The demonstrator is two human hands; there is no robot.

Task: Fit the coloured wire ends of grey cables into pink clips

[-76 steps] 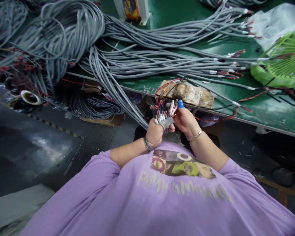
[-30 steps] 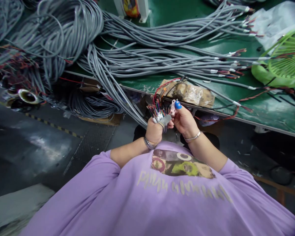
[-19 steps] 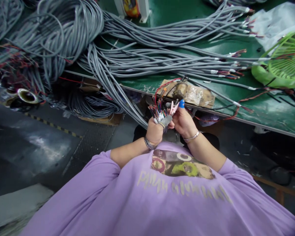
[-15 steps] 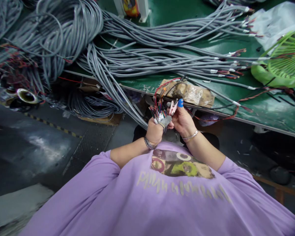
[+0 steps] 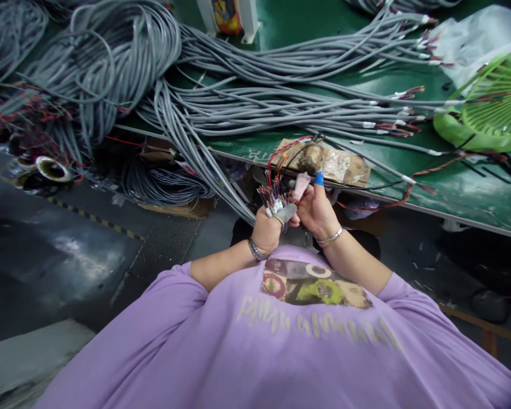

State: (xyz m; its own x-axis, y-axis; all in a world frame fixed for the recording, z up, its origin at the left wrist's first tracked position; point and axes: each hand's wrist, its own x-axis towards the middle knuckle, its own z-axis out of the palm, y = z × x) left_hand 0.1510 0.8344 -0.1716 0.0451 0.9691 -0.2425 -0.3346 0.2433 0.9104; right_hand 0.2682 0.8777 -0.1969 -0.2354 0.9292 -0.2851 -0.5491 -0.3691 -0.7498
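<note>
My left hand [image 5: 267, 228] is closed round a bundle of grey cable ends [image 5: 273, 200], whose thin coloured wires fan upward from my fist. A grey cover sits on my left thumb. My right hand [image 5: 315, 209] is just to the right, its fingers pinched on a small pink clip [image 5: 300, 185] held against the wire tips. A blue cap covers one right fingertip. Both hands hover in front of my chest, just below the edge of the green table [image 5: 451, 187]. The grey cables run from my left fist up onto the table.
Heaps of grey cables [image 5: 247, 96] cover the table and spill over its left end. A taped brown block [image 5: 327, 160] with red and black leads sits at the table edge. A green plastic basket [image 5: 489, 108] and a plastic bag [image 5: 472, 40] lie far right. Dark floor is lower left.
My right hand has kept shifting the pink clip slightly among the wire tips. My left hand has held the bundle in about the same place.
</note>
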